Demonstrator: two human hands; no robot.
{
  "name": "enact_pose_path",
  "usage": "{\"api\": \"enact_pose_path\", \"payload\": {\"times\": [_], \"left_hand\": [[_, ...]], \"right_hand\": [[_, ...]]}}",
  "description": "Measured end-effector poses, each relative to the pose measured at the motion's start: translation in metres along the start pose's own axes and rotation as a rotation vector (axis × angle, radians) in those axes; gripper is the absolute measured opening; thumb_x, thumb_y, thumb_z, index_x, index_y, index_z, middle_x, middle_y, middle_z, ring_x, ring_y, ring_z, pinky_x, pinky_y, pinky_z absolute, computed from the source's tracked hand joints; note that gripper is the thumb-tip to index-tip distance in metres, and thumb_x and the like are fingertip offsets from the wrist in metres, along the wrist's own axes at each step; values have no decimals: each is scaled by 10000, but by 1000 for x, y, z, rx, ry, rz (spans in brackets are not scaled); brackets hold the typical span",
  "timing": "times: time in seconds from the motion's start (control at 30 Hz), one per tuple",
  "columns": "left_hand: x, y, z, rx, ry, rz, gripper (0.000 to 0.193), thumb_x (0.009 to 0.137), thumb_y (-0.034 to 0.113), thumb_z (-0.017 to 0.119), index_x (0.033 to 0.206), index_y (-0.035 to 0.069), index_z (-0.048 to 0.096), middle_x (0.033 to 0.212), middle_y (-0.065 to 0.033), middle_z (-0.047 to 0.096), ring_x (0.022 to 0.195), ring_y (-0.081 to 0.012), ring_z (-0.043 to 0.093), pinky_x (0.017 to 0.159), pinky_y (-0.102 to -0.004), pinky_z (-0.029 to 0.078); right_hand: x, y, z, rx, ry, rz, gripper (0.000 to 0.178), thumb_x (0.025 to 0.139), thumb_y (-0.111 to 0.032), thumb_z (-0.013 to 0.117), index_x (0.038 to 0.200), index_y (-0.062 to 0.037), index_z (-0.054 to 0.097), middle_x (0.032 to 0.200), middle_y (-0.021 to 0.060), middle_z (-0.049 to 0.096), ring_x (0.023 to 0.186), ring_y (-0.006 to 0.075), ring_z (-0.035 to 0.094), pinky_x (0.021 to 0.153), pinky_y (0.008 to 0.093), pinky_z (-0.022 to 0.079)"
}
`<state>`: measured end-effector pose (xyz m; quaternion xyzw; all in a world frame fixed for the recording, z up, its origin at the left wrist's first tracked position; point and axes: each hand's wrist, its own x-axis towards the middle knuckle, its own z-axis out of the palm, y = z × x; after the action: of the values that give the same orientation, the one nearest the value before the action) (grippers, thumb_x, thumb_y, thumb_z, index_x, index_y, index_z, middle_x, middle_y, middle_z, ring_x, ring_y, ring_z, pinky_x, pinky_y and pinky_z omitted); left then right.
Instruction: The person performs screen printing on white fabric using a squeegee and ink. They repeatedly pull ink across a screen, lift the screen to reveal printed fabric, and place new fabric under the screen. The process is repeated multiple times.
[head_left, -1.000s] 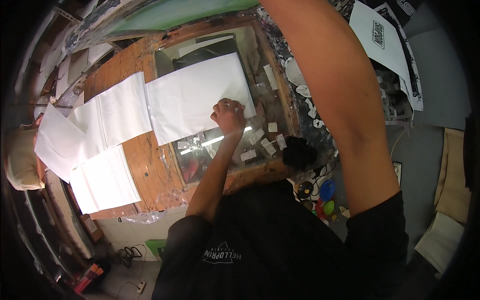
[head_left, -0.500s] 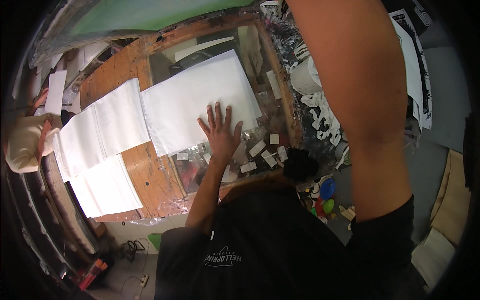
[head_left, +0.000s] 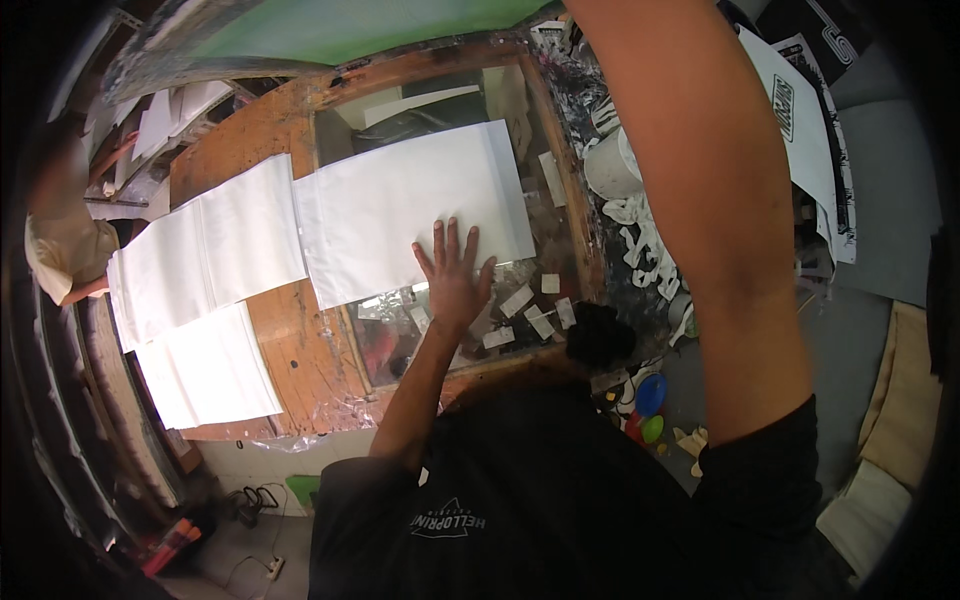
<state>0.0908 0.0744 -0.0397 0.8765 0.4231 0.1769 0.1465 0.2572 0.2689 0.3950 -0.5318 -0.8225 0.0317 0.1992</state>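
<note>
A worker's right arm [head_left: 700, 160] is cut off at top, the right hand beyond my view; a green-faced frame [head_left: 370, 30] is cropped there too, a co-worker's head [head_left: 62, 165] blurred at left.

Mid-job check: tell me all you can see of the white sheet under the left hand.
The white sheet is plain, smooth and roughly rectangular, with no marks that I can make out. It lies flat, slightly askew, over the glass panel. A greyer, see-through-looking strip runs along its right side; whether that is its border or another layer is unclear. Its left edge is close against another white sheet. The left hand rests spread on its near edge. Paper or plastic: I can't tell.
</note>
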Motion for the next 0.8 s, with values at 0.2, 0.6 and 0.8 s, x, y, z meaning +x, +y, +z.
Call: {"api": "enact_pose_path", "payload": {"times": [0.2, 0.6, 0.8], "left_hand": [[-2, 0, 11, -6, 42, 15, 571, 968, 367, 638, 1455, 94, 520, 1588, -236, 320, 1531, -401, 210, 1173, -733, 93], [-53, 49, -162, -1441, 446, -454, 715, 976, 299, 644, 1538, -4, 323, 1491, -185, 466, 1305, -300, 539, 1119, -455, 394], [-90, 12, -110, -1713, 113, -1304, 664, 979, 453, 605, 1476, 72, 385, 1425, -124, 478, 1309, -249, 481, 1081, -532, 334]], "right_hand": [[-3, -5, 7, 23, 0, 175, 664, 1021, -486, 415, 747, 53, 689, 754, 199, 677, 728, 296, 639, 757, 476, 521], [-196, -84, 183, -92, 209, 141, 304, 880, -365, 732, 931, -71, 675, 779, 134, 678, 685, 307, 655, 705, 461, 485], [-266, -75, 302, 179, -202, 307, 522, 745, 70, 625, 1244, -84, 625, 1075, 137, 700, 1009, 330, 647, 877, 454, 429]]}}
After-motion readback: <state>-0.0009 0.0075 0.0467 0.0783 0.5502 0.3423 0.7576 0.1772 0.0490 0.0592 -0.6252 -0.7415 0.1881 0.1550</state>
